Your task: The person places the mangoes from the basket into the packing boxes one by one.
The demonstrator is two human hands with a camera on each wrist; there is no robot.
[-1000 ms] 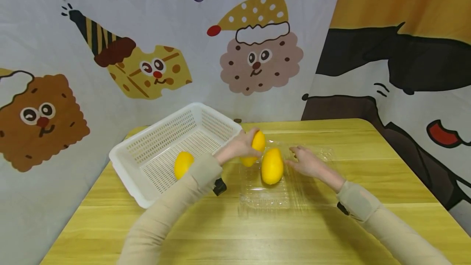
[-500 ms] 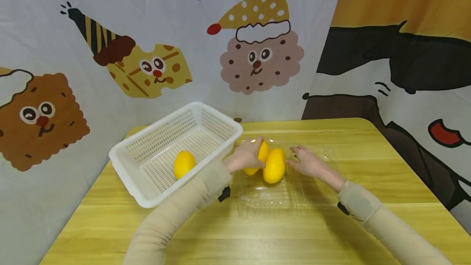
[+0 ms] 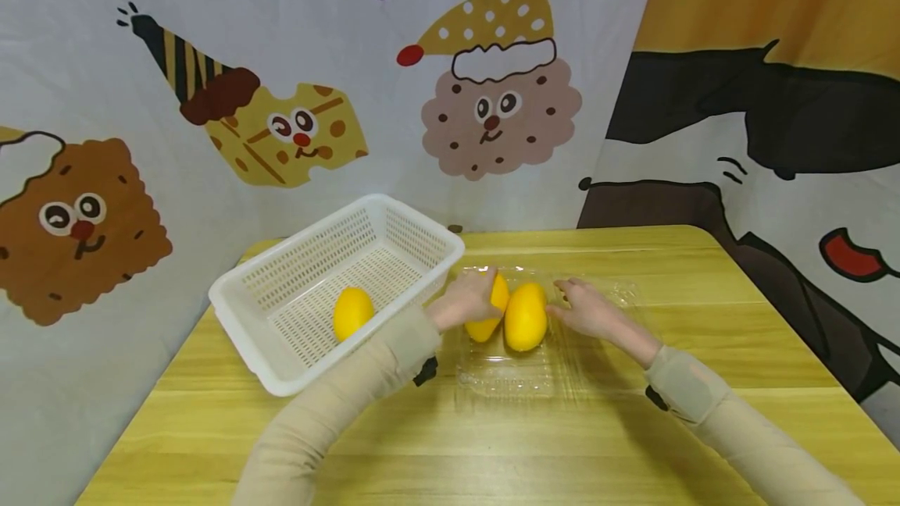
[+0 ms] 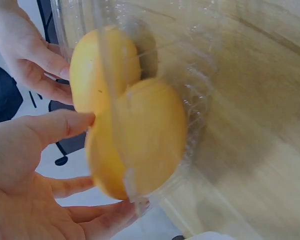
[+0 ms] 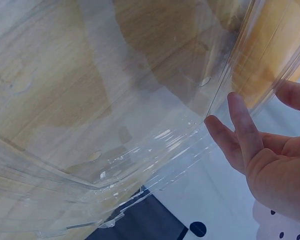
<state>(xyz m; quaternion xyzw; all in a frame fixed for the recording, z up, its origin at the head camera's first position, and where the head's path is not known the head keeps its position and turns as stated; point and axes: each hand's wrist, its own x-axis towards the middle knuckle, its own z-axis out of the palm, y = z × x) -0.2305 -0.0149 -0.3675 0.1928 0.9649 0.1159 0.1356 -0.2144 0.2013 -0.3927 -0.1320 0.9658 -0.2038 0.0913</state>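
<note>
Lower in the frame than a second ago, the left mango (image 3: 483,326) is now sitting in the left part of a clear plastic tray (image 3: 502,381), right of centre, and the right mango (image 3: 526,317) is lying just beside it, nudged slightly rightward. Thumb and fingers bent, the left hand (image 3: 466,299) is gripping the left mango and covering its upper left. With fingers spread and nearly straight, the right hand (image 3: 587,309) is hovering at the right mango's side, near the lid (image 5: 140,115); whether it is touching anything, I cannot tell. Left of the tray, a white basket (image 3: 450,244) is holding a third mango (image 3: 353,314), while the left sleeve (image 3: 337,412) is crossing before its lower right rim. Everything is resting on a wooden table (image 3: 436,451); a cartoon-printed cloth (image 3: 316,37) is filling the upper frame.
</note>
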